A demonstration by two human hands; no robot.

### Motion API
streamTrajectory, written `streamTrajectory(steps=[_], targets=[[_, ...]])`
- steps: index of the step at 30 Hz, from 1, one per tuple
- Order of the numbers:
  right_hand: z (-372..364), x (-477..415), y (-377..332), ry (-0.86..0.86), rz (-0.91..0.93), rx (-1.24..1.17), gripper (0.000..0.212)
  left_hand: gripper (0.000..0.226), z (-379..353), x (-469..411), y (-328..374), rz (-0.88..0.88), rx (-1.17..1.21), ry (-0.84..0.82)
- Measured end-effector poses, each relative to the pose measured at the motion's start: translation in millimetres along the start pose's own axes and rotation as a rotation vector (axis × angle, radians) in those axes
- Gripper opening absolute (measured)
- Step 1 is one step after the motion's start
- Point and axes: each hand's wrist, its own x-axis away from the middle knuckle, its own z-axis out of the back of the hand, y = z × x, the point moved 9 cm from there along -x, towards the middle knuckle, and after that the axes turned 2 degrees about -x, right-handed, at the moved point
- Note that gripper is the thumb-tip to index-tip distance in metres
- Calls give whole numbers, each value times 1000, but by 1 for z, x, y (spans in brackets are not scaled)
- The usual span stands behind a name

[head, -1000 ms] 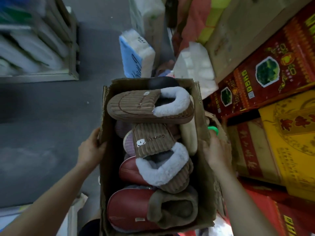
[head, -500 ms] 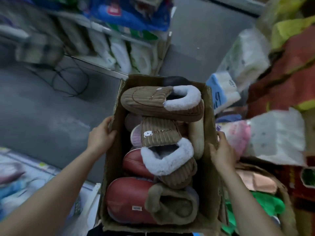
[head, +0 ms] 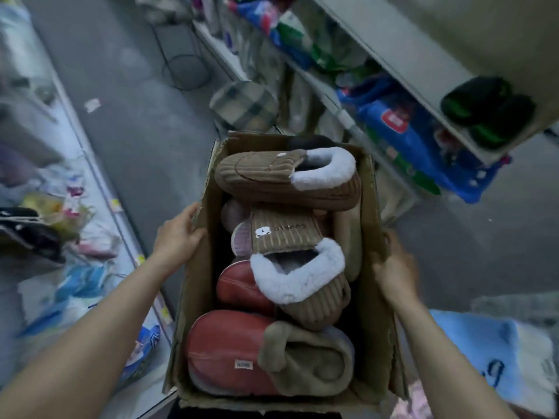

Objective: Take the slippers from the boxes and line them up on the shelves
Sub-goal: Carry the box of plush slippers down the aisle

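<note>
Slippers: brown corduroy slippers (head: 281, 182) with white fleece cuffs lie on top of red leather slippers (head: 223, 355), all inside the box.
Cardboard box (head: 193, 313): runs from frame centre toward 6 o'clock, carried between both hands.
Left hand (head: 178, 237): at the box's 9 o'clock, curled onto the left wall at its rim.
Right hand (head: 393, 264): at the box's 3 o'clock, clasping the right wall; blurred, so the finger spread is unclear.
Shelf (head: 408, 55): at 2 o'clock, bearing dark green-trimmed slippers (head: 490, 107).

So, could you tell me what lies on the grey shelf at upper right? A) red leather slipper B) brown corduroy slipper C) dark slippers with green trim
C: the dark slippers with green trim lie on that grey shelf.
</note>
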Motion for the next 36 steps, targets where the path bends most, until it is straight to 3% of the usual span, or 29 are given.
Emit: streamTrajectory(steps=[6, 18, 24, 29, 36], targets=[[-42, -126, -150, -36, 173, 102, 42, 56, 66, -108, -48, 114, 79, 101], [-144, -324, -429, -86, 218, 179, 47, 53, 205, -343, -132, 287, 85, 176], [-202, -438, -567, -147, 418, 192, 54, 53, 260, -471, -164, 367, 57, 246], [-233, -521, -686, -154, 483, 225, 45, 52, 315, -571, -188, 403, 95, 277], [-279, -605, -832, -151, 525, 227, 49, 58, 396, -723, -220, 399, 84, 298]])
